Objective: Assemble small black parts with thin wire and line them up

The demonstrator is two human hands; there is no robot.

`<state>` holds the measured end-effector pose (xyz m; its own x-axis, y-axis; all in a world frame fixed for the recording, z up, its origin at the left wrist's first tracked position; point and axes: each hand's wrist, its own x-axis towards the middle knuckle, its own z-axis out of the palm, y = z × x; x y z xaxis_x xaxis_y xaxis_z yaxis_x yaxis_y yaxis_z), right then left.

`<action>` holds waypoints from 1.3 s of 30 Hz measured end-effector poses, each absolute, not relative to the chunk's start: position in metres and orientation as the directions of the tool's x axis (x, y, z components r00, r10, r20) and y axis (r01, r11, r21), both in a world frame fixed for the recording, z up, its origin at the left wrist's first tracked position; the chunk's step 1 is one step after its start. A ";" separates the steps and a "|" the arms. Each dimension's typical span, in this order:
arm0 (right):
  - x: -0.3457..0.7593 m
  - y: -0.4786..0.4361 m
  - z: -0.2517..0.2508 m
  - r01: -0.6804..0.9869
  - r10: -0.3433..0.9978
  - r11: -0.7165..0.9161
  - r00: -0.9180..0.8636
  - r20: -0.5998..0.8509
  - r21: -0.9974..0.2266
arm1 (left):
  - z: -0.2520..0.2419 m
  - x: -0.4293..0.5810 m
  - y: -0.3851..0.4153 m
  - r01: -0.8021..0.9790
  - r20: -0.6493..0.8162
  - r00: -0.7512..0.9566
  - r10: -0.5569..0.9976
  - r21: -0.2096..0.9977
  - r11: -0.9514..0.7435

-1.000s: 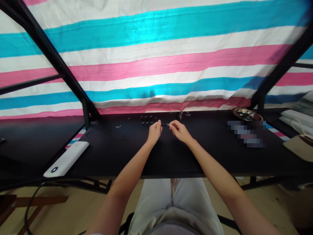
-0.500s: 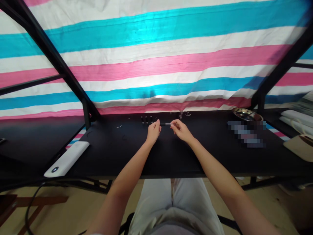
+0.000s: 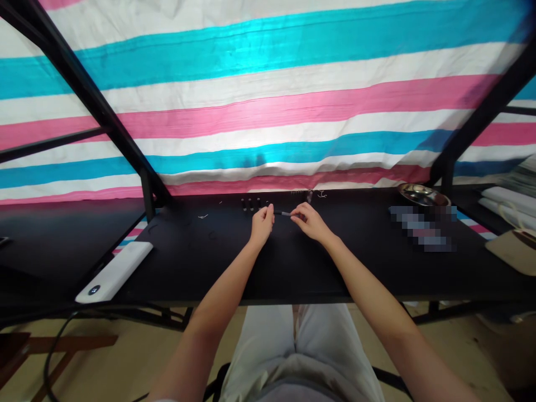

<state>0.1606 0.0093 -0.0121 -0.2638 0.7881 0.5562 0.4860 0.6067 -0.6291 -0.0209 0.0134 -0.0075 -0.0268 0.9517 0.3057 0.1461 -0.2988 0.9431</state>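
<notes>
A thin pen-like stick (image 3: 283, 213), black on the left and grey on the right, spans the gap between my hands above the black table. My left hand (image 3: 262, 224) is closed around its black end, thumb on top. At the grey end, my right hand (image 3: 309, 219) pinches with thumb and fingertips; the tip itself is hidden by the fingers. Just beyond my left hand, several short black cylinders (image 3: 250, 205) stand in a row. Small dark pieces (image 3: 309, 196) lie at the table's back edge, too small to name.
White thread-like scraps (image 3: 202, 216) lie on the black table (image 3: 188, 262). A white oblong device (image 3: 115, 273) rests at the left edge. To the right are a shiny metal dish (image 3: 422, 195) and a blurred-out item (image 3: 421, 228). A striped sheet (image 3: 268, 111) hangs behind.
The stick's grey end has dipped slightly, so it now tilts down to the right. My right fingers have shifted a little at that end. The left hand is nearly still.
</notes>
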 end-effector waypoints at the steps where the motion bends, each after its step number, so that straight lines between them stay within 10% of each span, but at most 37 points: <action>1: 0.163 0.010 -0.012 0.509 0.797 0.589 -0.240 0.553 -0.628 | -0.008 -0.021 0.014 0.136 0.306 -0.033 0.951 0.945 -0.299; 15: 0.142 0.004 -0.016 0.204 0.890 0.444 -0.213 0.403 -0.872 | -0.008 -0.012 0.008 0.094 0.203 0.148 0.968 0.971 -0.218; 39: 0.141 0.008 -0.027 0.276 0.896 0.418 -0.282 0.343 -0.865 | -0.013 -0.013 0.011 0.190 0.245 0.191 0.951 0.941 -0.280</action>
<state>0.1408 0.0077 -0.0269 -0.2819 0.8961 0.3429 0.2763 0.4181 -0.8654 -0.0132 0.0112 -0.0130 0.1909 0.9506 0.2447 0.1904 -0.2804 0.9408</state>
